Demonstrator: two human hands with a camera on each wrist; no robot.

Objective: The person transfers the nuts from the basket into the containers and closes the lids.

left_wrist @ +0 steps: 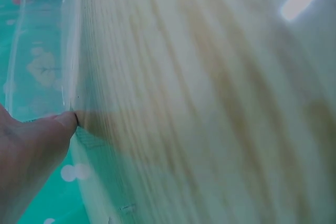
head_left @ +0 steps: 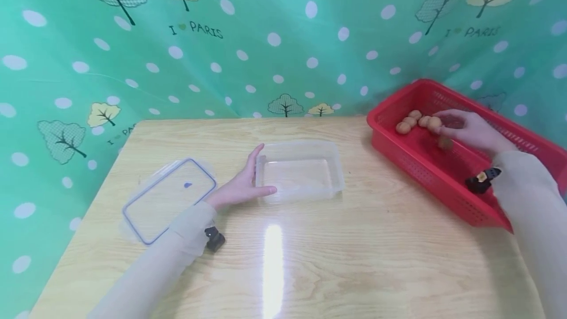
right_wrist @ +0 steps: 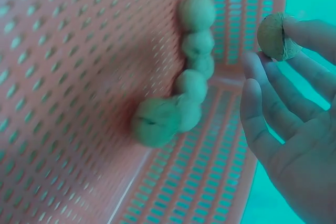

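Observation:
My left hand (head_left: 241,183) holds the left end of a clear plastic container (head_left: 305,194), fingers along its left side and thumb at the near corner. In the left wrist view the thumb (left_wrist: 47,135) presses against the container's wall (left_wrist: 39,95). The container stands upright on the table with nothing in it. Over the red basket (head_left: 398,157), my right hand (head_left: 476,132) pinches a walnut (right_wrist: 278,36) between thumb and fingertips. Several more walnuts (right_wrist: 156,121) lie in a line on the basket floor, just beyond that hand.
A clear lid (head_left: 168,201) with a blue seal lies on the table (head_left: 336,260) left of the container, partly behind the left forearm. Behind the table hangs a green patterned cloth (head_left: 266,63). The basket's raised walls surround the walnuts.

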